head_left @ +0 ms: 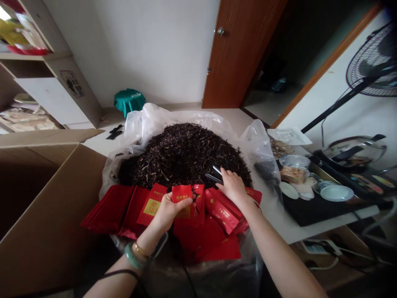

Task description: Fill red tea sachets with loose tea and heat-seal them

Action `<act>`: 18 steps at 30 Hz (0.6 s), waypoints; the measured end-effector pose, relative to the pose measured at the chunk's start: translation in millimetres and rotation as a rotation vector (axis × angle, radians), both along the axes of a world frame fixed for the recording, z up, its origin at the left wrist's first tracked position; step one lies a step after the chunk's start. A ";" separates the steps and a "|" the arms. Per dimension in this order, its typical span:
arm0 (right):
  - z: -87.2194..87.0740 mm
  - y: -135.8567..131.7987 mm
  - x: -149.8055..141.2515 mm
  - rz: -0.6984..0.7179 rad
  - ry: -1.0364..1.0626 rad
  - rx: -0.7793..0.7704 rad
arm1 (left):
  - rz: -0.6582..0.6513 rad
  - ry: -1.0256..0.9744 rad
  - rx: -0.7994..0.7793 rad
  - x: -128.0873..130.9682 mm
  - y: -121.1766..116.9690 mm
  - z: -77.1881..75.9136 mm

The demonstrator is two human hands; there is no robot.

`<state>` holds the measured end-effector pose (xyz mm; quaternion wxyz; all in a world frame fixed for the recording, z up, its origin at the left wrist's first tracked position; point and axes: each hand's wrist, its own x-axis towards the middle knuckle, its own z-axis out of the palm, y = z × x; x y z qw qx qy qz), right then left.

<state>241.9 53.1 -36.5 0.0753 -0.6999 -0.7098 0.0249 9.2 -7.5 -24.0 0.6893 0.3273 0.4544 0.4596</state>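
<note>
A big heap of dark loose tea leaves [186, 153] fills a clear plastic bag [145, 120]. Rows of small red packets [118, 207] lie fanned along its near edge. My left hand [169, 209] is closed on one red packet [182, 193], holding it upright at the edge of the heap. My right hand [232, 186] is closed on dark tongs [215, 174] whose tips rest on the tea leaves.
An open cardboard box [46, 194] stands at the left. At the right a black tray [313, 203] holds small cups and bowls, with a kettle [353, 151] and a fan [375, 62] behind. A wooden door [238, 49] and a green bundle [128, 101] are farther back.
</note>
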 end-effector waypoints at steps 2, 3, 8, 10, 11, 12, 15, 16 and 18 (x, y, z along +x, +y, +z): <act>2.4 2.1 1.2 -0.014 0.014 0.006 | -0.009 0.021 0.023 -0.6 -0.3 -0.2; 6.0 2.8 2.3 -0.020 0.035 0.017 | -0.014 0.029 0.030 -0.9 -0.3 -0.3; 39.0 -4.8 4.5 0.145 0.468 0.041 | -0.026 0.067 0.049 -0.2 -1.5 0.5; 51.8 -14.4 -2.1 0.270 0.677 -0.043 | -0.059 0.066 0.041 1.1 -3.0 1.5; 56.8 -19.9 -7.1 0.326 0.747 -0.100 | -0.084 0.065 0.037 1.9 -3.8 2.2; 60.8 -25.5 -12.7 0.376 0.793 -0.154 | -0.110 0.065 0.039 2.6 -4.7 3.0; 67.7 -39.9 -30.1 0.482 0.824 -0.269 | -0.172 0.063 0.087 4.3 -6.5 5.1; 68.7 -43.3 -35.1 0.495 0.812 -0.288 | -0.185 0.063 0.108 4.6 -6.8 5.4; 69.8 -48.2 -43.3 0.487 0.776 -0.302 | -0.185 0.063 0.140 4.8 -7.3 4.9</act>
